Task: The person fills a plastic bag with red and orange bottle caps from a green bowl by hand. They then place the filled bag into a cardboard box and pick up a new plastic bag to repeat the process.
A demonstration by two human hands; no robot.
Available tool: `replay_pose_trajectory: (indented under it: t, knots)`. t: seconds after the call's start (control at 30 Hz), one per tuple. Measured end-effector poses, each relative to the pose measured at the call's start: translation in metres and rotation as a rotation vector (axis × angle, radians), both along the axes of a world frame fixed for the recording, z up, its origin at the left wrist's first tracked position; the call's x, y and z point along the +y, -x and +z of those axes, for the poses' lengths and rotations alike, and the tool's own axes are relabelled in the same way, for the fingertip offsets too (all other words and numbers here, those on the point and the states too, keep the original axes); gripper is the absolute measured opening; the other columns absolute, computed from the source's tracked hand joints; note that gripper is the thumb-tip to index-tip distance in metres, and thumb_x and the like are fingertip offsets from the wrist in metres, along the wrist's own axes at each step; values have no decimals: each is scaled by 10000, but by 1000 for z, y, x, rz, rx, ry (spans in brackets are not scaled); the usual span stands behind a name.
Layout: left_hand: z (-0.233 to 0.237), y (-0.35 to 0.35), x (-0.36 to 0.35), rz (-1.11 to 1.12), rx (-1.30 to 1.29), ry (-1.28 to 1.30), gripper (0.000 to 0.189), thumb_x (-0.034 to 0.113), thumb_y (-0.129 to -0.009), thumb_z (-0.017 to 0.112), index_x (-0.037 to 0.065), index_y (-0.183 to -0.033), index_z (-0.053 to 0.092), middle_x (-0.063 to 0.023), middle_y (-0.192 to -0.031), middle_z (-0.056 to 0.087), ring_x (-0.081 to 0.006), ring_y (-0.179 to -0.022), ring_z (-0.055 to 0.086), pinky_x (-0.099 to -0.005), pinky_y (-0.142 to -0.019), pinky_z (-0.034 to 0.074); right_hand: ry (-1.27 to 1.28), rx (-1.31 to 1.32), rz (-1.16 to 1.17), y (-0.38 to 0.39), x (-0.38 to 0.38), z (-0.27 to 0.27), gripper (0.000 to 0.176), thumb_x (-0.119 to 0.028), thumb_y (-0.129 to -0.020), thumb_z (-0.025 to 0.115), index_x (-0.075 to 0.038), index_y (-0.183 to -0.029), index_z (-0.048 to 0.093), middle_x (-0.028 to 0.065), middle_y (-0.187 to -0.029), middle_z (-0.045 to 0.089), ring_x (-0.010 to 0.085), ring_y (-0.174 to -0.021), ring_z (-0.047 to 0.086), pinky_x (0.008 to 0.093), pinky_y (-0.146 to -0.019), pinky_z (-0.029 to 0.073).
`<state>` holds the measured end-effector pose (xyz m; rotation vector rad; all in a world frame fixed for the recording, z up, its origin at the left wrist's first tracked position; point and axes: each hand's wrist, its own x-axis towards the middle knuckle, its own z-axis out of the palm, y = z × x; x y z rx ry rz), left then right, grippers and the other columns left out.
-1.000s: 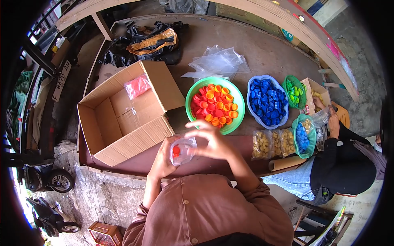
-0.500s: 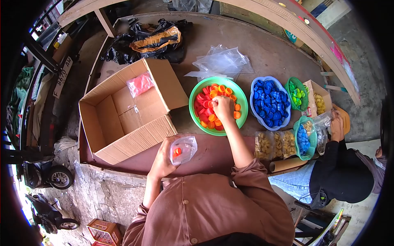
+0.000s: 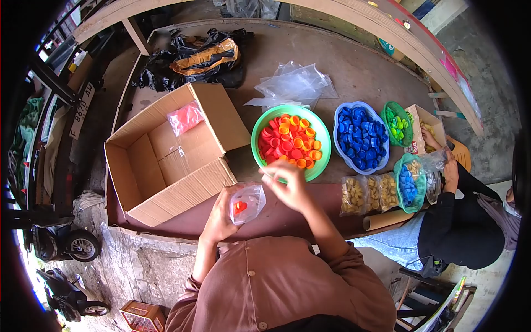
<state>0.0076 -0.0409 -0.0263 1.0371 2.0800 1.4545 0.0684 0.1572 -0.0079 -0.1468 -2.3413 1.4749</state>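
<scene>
My left hand is wrapped around a clear plastic bag and holds its mouth wide. Inside it lie a few red-orange caps. Over the near rim of a light green bowl is my right hand, its fingers pointing toward the bag. Motion smears those fingertips, so whether they pinch anything cannot be made out. Red and orange plastic caps fill the bowl.
An open cardboard box with a sealed pink-red packet stands left. Flat plastic bags lie behind the bowl. To the right are a basin of blue caps, bagged tan caps and a co-worker's hand.
My right hand has lifted out of the bowl and moved toward me and left, nearer the bag. My left hand stays in place with the bag. The co-worker's other hand now shows in the carton.
</scene>
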Motion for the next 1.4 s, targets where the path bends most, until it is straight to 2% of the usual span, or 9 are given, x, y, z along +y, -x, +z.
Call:
replay_pose_trajectory:
  t: [0.17,0.4,0.47,0.6,0.67,0.9,1.1,1.17,1.4]
  knots:
    - [-9,1,-3,25,28,-3,620,83,-574,748,4,-1108,442,-162,-1074,514,-304,-1014,511,-357,-871,405,-377,-147,-428,33,85,-90,134,-167,-762,612,-55,-832,635,105,-783,573,269,-722,574,381,-632,457]
    - [-9,1,-5,48,39,6,616,90,-570,751,5,-1099,446,-159,-1048,528,-303,-982,527,-359,-851,414,-659,-135,-399,45,93,-97,102,-166,-721,634,-76,-768,648,98,-729,569,268,-695,577,373,-613,458]
    - [-9,0,-5,62,50,3,611,92,-572,750,5,-1097,449,-158,-1040,531,-301,-978,530,-359,-849,415,-304,-56,-474,39,92,-96,114,-144,-755,638,-51,-820,645,72,-699,583,221,-629,577,307,-587,456]
    - [-8,-1,-4,59,53,1,617,95,-575,749,5,-1105,447,-153,-1042,531,-296,-977,533,-362,-845,419,1307,63,-603,4,73,-67,160,-248,-813,591,-99,-840,539,-56,-642,421,47,-549,394,212,-491,313]
    - [-8,-1,-4,52,51,5,619,95,-576,749,5,-1108,446,-152,-1045,530,-295,-978,533,-364,-844,420,1278,88,-479,-13,50,-54,122,-215,-804,584,-107,-823,532,-33,-665,450,57,-590,407,215,-540,326]
    - [-8,-4,3,-2,-13,26,614,12,-570,686,-22,-1126,428,-179,-1099,492,-328,-1065,476,-359,-905,387,-382,37,113,-25,-26,8,164,-120,-719,671,-62,-871,651,63,-809,543,194,-738,522,289,-688,408]
    - [-8,-2,-1,14,34,12,609,44,-569,715,-9,-1108,435,-164,-1076,509,-313,-1021,505,-360,-872,405,-32,71,-246,1,36,-30,92,-95,-715,651,-34,-773,613,95,-740,584,234,-716,567,324,-654,442]
    - [-11,-2,-2,39,71,-2,610,80,-573,743,2,-1101,447,-151,-1043,526,-299,-974,532,-359,-843,421,-416,-36,-456,12,81,-63,106,-110,-702,652,-56,-787,617,91,-746,581,256,-733,570,350,-666,450]
    - [-15,-1,-2,38,50,-6,613,91,-577,743,-3,-1105,445,-153,-1042,528,-300,-970,536,-363,-838,422,-789,-277,-504,48,109,-108,133,-193,-719,666,-82,-789,645,89,-763,609,257,-694,596,346,-635,471]
